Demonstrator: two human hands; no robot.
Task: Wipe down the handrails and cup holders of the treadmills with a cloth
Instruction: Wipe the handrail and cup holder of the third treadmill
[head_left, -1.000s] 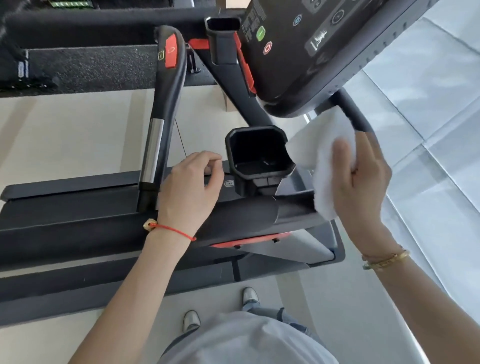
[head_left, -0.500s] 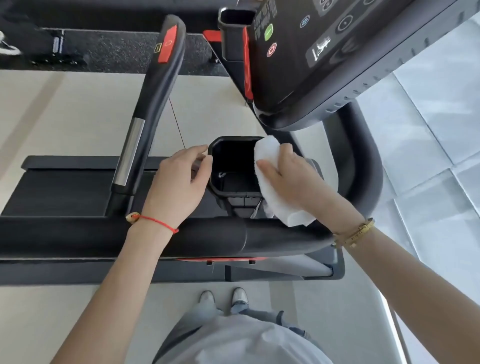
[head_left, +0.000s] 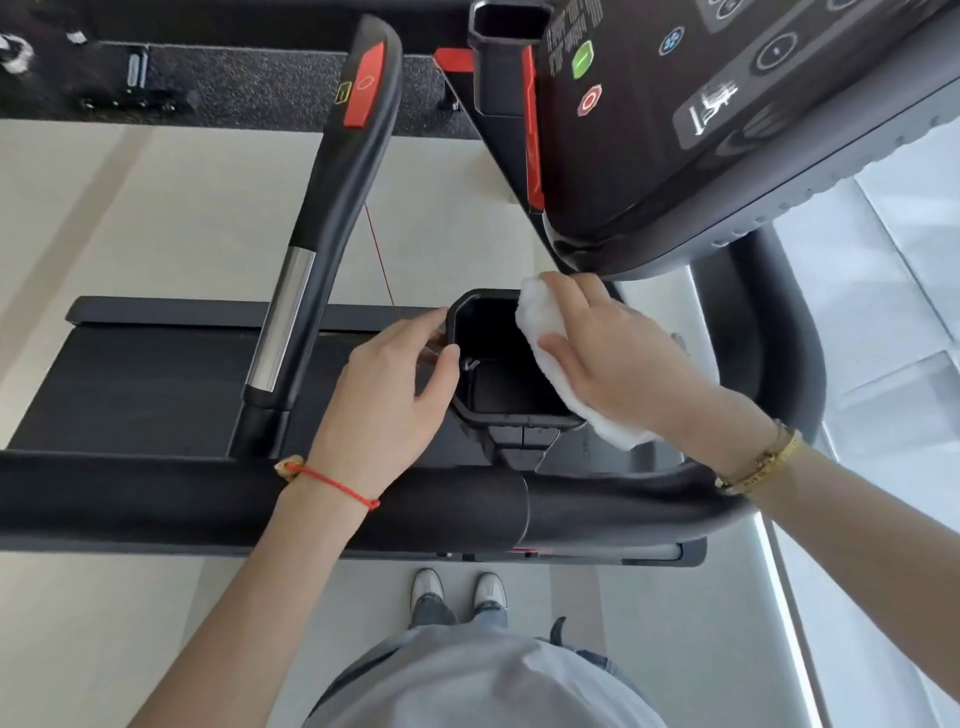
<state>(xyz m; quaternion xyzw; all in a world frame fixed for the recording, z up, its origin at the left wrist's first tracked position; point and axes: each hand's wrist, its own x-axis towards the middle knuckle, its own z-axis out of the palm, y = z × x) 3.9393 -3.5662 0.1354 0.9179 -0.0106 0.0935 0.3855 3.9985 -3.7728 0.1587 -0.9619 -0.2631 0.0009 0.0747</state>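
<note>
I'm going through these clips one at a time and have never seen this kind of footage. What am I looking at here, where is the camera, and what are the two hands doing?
The camera sits on a person's head and looks down past their chest, so you see their own arms, and their shoes on the floor. In front of them is a treadmill: the black crossbar handrail runs along the bottom, a second handrail with a red button and a silver strip angles upward, and the control console fills the top right. In the middle is a black cup holder. The right hand presses a white cloth against the cup holder's right rim. The left hand rests against its left side, apparently steadying it, holding nothing. A second cup holder sits at the top.
</note>
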